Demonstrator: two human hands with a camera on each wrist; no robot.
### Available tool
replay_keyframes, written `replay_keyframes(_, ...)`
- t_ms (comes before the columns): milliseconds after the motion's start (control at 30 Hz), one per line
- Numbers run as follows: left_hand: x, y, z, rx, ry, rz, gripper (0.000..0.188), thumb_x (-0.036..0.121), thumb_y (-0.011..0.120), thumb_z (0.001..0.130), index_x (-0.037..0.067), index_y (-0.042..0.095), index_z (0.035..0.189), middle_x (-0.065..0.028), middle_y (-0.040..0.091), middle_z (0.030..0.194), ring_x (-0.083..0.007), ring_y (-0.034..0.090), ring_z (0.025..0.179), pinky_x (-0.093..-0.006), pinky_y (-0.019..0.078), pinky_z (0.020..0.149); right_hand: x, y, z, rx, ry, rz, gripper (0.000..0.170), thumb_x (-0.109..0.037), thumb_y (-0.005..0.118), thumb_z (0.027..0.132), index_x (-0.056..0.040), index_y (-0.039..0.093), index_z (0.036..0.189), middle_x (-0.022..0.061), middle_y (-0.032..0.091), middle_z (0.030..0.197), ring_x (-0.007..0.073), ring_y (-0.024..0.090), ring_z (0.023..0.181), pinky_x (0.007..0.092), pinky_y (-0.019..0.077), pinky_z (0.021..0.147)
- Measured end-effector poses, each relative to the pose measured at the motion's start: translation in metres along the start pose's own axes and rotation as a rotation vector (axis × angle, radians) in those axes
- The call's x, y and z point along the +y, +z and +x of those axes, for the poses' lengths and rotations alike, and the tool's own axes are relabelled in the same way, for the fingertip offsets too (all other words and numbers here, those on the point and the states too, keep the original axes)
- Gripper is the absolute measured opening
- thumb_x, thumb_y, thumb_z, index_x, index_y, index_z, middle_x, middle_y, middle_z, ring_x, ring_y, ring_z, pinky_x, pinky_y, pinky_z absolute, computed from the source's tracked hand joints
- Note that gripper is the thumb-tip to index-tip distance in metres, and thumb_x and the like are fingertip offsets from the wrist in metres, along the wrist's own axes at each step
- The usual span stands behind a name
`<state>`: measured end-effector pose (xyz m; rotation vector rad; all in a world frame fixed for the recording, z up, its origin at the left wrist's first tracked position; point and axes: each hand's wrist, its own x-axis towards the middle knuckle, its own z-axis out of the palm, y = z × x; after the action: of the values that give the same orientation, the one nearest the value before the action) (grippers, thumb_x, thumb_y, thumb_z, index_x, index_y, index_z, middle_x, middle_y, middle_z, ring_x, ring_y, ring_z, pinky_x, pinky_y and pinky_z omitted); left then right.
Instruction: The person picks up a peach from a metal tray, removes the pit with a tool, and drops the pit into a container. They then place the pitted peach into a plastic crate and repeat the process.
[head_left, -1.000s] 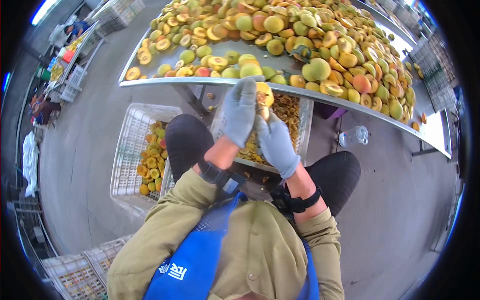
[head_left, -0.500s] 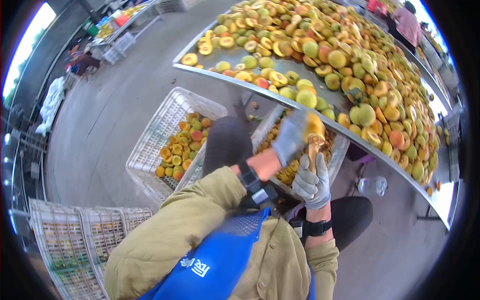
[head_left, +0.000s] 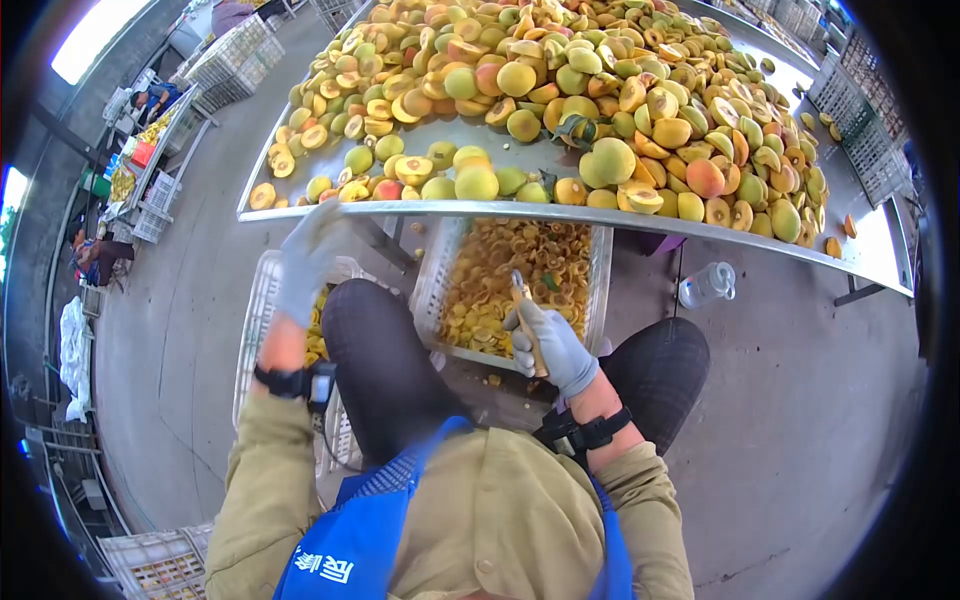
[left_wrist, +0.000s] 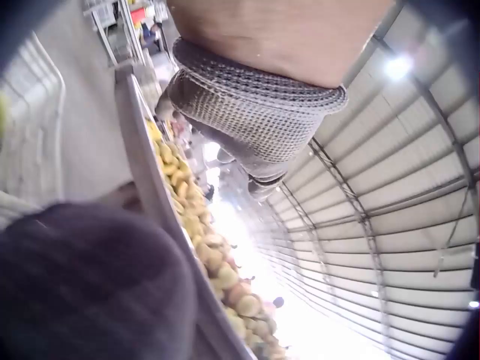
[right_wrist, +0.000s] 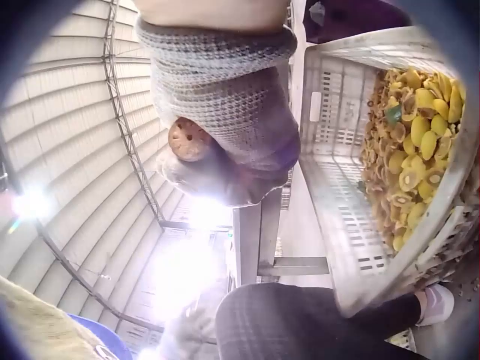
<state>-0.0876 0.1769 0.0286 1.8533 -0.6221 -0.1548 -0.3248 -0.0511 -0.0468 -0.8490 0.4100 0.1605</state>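
Observation:
My gloved left hand (head_left: 312,258), blurred, is at the table's front left edge beside several peaches (head_left: 410,170), whole and halved. Its fingers reach forward, and no fruit shows in it. In the left wrist view the glove (left_wrist: 247,112) hides most of the fingers. My right hand (head_left: 556,350) grips a wooden-handled pitting tool (head_left: 530,325) upright, metal tip up, above a white crate (head_left: 432,290) of pits and yellow scraps. The round handle end (right_wrist: 189,139) pokes out of the fist in the right wrist view.
A large heap of peaches (head_left: 620,90) covers much of the metal table (head_left: 480,208). Another white crate (head_left: 262,300), holding fruit, stands left of my knee (head_left: 370,340). A clear plastic jug (head_left: 707,285) sits on the floor at right. More crates (head_left: 150,560) are at lower left.
My left hand has left the peach at the tool and swung left to the table's edge; that peach is gone from view. My right hand keeps the tool. The head view has turned.

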Motion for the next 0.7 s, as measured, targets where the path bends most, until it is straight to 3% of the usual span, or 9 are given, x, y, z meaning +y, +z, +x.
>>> replay_keyframes(133,0.026,0.101,0.093,-0.236,0.256,0.327,0.039,0.026,0.063,0.079,0.007,0.059,0.113,-0.0133,0.064,0.104,-0.0207,0.063,0.092,-0.0299,0.0472,0.083,0.002,-0.019,0.003,0.070,-0.054,-0.061,0.046,-0.046,0.041,0.094,-0.0012,0.049,0.092,-0.0015,0.038,0.056,0.0088,0.039,0.043,0.0225,0.0347,0.038)
replay_keyframes(167,0.037,0.123,0.112,-0.326,0.252,0.393,0.039,0.019,0.062,0.082,0.005,0.055,0.118,-0.0112,0.062,0.108,-0.0168,0.060,0.096,-0.0291,0.0477,0.083,0.003,-0.025,0.003,0.098,-0.064,-0.054,0.046,-0.046,0.041,0.094,-0.0010,0.049,0.092,-0.0013,0.038,0.056,0.0089,0.040,0.043,0.0227,0.0348,0.038)
replay_keyframes(267,0.034,0.181,0.171,-0.435,0.543,0.771,0.048,0.016,0.063,0.076,0.011,0.051,0.122,-0.0128,0.055,0.118,-0.0284,0.054,0.108,-0.0343,0.0428,0.092,0.005,-0.034,0.003,0.192,-0.046,0.023,0.042,-0.042,0.046,0.092,-0.0009,0.051,0.089,0.0004,0.043,0.057,0.0099,0.044,0.043,0.0233,0.0362,0.039)
replay_keyframes(367,0.018,0.223,0.206,-0.574,0.475,0.958,0.060,0.016,0.066,0.071,0.012,0.045,0.127,-0.0131,0.047,0.126,-0.0319,0.049,0.112,-0.0364,0.0410,0.094,-0.004,-0.033,0.004,0.235,0.016,0.076,0.039,-0.040,0.048,0.090,-0.0010,0.052,0.087,0.0013,0.045,0.058,0.0105,0.046,0.045,0.0236,0.0376,0.040)
replay_keyframes(400,0.014,0.230,0.209,-0.603,0.553,1.065,0.058,0.022,0.064,0.074,0.019,0.044,0.129,-0.0128,0.043,0.129,-0.0313,0.050,0.112,-0.0394,0.0433,0.091,-0.005,-0.033,0.005,0.238,0.014,0.072,0.039,-0.040,0.048,0.090,-0.0010,0.052,0.088,0.0013,0.045,0.058,0.0104,0.046,0.045,0.0236,0.0377,0.040)
replay_keyframes(500,0.012,0.242,0.214,-0.760,0.379,1.263,0.067,0.017,0.069,0.069,0.013,0.042,0.130,-0.0127,0.046,0.124,-0.0321,0.051,0.108,-0.0376,0.0421,0.092,-0.007,-0.032,0.008,0.227,0.020,0.065,0.040,-0.040,0.046,0.092,-0.0006,0.052,0.089,0.0016,0.046,0.058,0.0104,0.047,0.046,0.0236,0.0385,0.040)
replay_keyframes(567,0.026,0.223,0.198,-0.667,0.393,1.112,0.061,0.016,0.069,0.070,0.014,0.045,0.126,-0.0126,0.051,0.116,-0.0317,0.052,0.106,-0.0388,0.0425,0.090,-0.004,-0.030,0.014,0.213,0.031,0.016,0.041,-0.040,0.044,0.093,0.0001,0.052,0.089,0.0017,0.046,0.058,0.0104,0.046,0.045,0.0236,0.0386,0.039)
replay_keyframes(633,0.024,0.184,0.191,-0.530,0.452,0.891,0.057,0.017,0.068,0.070,0.015,0.046,0.123,-0.0124,0.052,0.112,-0.0314,0.053,0.105,-0.0391,0.0429,0.089,0.005,-0.034,0.018,0.173,-0.117,-0.234,0.042,-0.039,0.042,0.094,0.0010,0.051,0.090,0.0020,0.046,0.058,0.0105,0.046,0.044,0.0237,0.0387,0.039)
replay_keyframes(700,0.013,0.117,0.183,-0.259,0.470,0.857,0.055,0.019,0.068,0.069,0.016,0.048,0.120,-0.0124,0.054,0.109,-0.0312,0.053,0.104,-0.0386,0.0434,0.089,0.010,-0.033,0.022,0.161,-0.205,-0.356,0.042,-0.038,0.040,0.095,0.0017,0.051,0.090,0.0024,0.046,0.057,0.0106,0.046,0.043,0.0238,0.0388,0.039)
